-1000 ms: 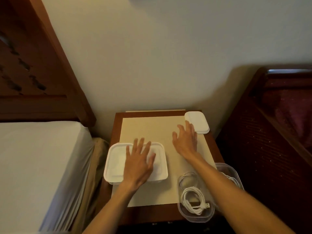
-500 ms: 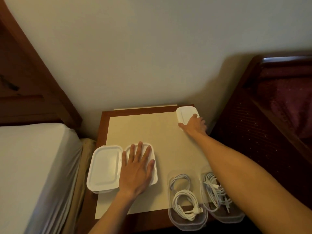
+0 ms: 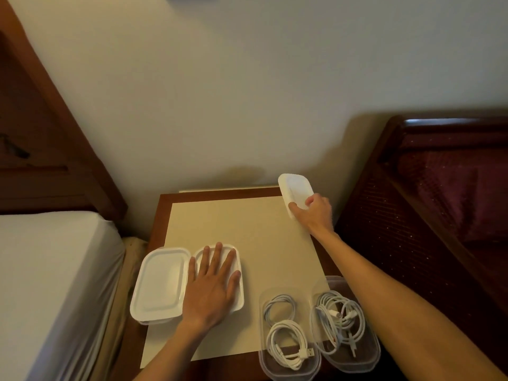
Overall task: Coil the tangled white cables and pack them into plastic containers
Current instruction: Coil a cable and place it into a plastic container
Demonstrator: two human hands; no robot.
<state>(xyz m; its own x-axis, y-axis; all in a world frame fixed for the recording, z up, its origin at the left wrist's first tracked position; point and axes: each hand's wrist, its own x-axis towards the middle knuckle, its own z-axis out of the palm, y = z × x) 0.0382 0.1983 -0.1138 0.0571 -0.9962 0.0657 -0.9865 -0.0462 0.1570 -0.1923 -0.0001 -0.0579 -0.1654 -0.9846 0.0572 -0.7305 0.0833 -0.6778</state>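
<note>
Two clear plastic containers stand open at the table's front right. The left container (image 3: 290, 364) holds coiled white cables (image 3: 286, 339). The right container (image 3: 354, 361) holds more white cables (image 3: 338, 317) in a looser bundle. My left hand (image 3: 211, 287) lies flat with spread fingers on a white lid (image 3: 239, 270). A second white lid (image 3: 158, 287) sits just left of it, at the table's left edge. My right hand (image 3: 313, 213) grips a third white lid (image 3: 295, 191) at the far right corner, tilted up off the table.
A cream mat (image 3: 242, 232) covers most of the brown wooden bedside table (image 3: 162, 213). A bed with a white sheet (image 3: 49, 284) lies on the left. A dark red chair (image 3: 439, 202) stands close on the right. The wall is directly behind the table.
My right hand reached to the far right corner, closed on the white lid there and tipped it up. My left hand stayed flat on its lid, which now sits apart from the lid beside it.
</note>
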